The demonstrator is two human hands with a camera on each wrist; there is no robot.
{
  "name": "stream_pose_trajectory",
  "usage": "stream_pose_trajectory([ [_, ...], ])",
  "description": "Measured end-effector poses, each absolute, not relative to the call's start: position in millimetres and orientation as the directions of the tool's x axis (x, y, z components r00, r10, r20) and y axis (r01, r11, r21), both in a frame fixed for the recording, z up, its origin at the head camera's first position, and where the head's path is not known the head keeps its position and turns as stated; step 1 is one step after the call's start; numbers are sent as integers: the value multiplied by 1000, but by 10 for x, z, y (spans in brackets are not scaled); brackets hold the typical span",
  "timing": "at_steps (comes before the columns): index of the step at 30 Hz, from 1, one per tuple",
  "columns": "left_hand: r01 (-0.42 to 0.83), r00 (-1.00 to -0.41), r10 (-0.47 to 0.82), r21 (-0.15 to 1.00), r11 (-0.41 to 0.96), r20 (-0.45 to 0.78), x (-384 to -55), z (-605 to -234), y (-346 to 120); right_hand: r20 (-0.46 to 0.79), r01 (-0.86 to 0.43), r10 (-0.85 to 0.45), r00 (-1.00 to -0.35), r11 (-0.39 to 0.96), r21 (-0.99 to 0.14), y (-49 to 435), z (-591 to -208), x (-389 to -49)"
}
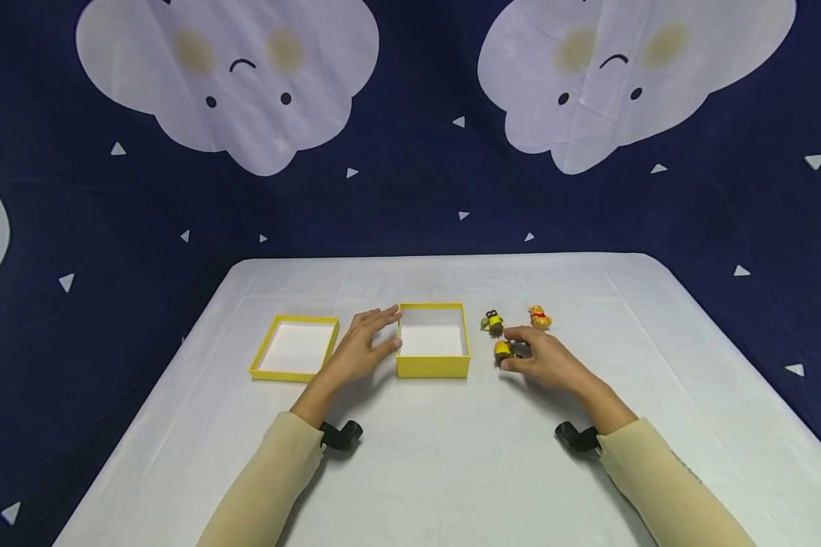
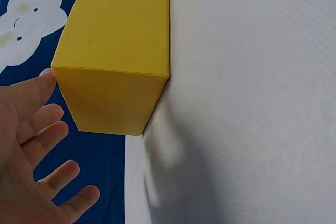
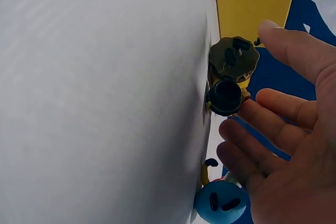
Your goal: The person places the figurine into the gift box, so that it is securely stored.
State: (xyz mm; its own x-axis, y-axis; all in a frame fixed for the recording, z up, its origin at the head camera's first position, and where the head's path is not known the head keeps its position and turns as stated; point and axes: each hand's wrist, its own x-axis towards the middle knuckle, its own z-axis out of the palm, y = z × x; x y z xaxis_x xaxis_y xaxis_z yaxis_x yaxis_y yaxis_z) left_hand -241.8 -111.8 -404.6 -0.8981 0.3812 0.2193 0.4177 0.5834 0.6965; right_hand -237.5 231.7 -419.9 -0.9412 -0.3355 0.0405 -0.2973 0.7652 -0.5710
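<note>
Spreads left hand (image 1: 361,346) beside square yellow cardboard box (image 1: 432,368), right hand (image 1: 546,359) around yellow-brown plastic figurine (image 1: 502,350) rightward. Could slip, pinched unevenly.

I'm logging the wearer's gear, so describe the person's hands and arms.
The left hand and right hand are ungloved. The left sleeve and right sleeve are beige, the right bearing faint, unreadable dark marks. A curved black device sits at the left wrist, another at the right.

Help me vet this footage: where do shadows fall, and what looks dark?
Head view: soft shadows on the white tablecloth; left wrist view: a broad, soft-edged shadow beside the yellow box; right wrist view: a grey shadow down the tablecloth, and the upper toy figures look dark.
</note>
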Motion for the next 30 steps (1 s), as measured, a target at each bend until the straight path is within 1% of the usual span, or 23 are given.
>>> stream_pose_trajectory([
  [7,396,-902,391,719,571,186,-2425,-4068,-1134,42,-299,-339,-940,755,-583,2321,-4218,-2368],
  [16,376,-906,393,727,575,158,-2434,-4078,-1126,4,-276,-340,-941,758,-590,2324,-4217,-2371],
  [30,428,-884,425,702,569,194,-2418,-4058,-1122,15,-292,-342,-940,778,-556,2338,-4235,-2393],
])
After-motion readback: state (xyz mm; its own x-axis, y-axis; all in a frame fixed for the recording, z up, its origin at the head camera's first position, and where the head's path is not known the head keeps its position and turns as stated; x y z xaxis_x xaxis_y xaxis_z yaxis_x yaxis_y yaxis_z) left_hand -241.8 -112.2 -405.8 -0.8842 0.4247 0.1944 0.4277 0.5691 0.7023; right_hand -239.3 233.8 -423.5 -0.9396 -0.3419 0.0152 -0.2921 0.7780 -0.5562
